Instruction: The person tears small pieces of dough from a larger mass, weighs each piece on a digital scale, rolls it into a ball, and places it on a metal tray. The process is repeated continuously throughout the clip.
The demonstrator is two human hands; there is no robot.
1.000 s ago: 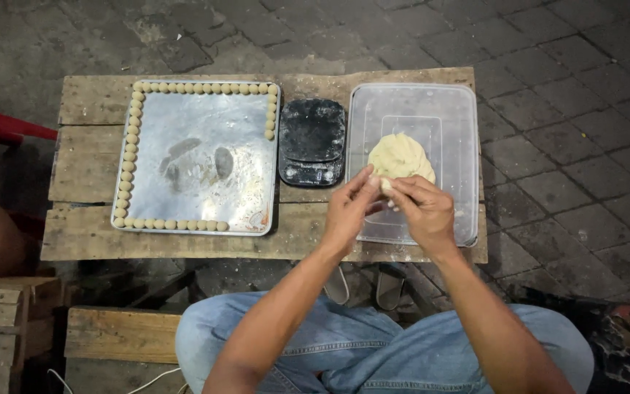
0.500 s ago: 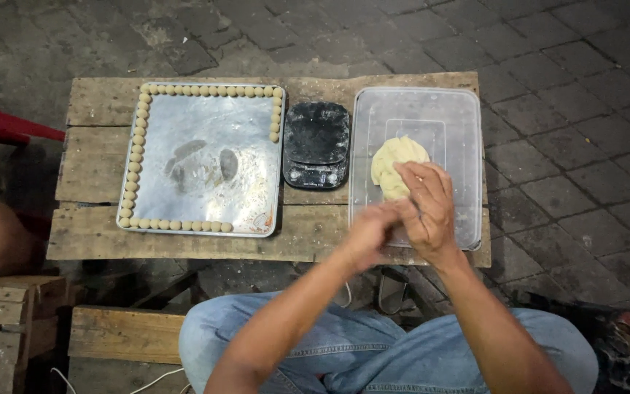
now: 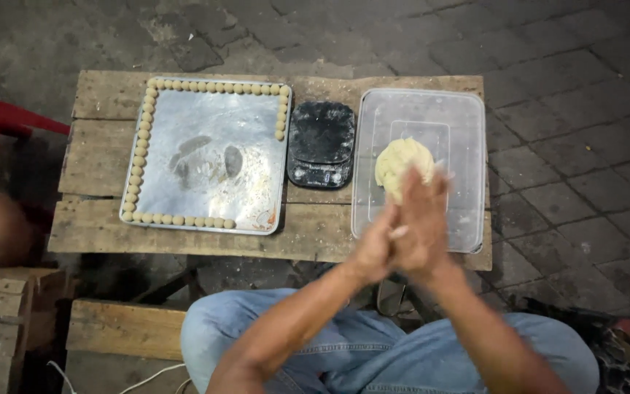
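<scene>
head view: left hand (image 3: 375, 248) pressed against right hand (image 3: 423, 222), contents unclear, over tub (image 3: 468, 124) edge.

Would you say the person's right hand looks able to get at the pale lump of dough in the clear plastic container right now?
Probably yes: the right hand, pressed against the left hand, sits just in front of the pale lump of dough in the lidless clear plastic container.

The person's left hand (image 3: 375, 246) and right hand (image 3: 423, 222) press palm to palm over the near edge of a clear plastic tub (image 3: 468, 131) holding a lump of pale dough (image 3: 402, 162). A black scale (image 3: 321, 144) sits beside it, then a metal tray (image 3: 205, 157) rimmed with small dough balls (image 3: 140, 157), all on a wooden table (image 3: 89, 157).
</scene>
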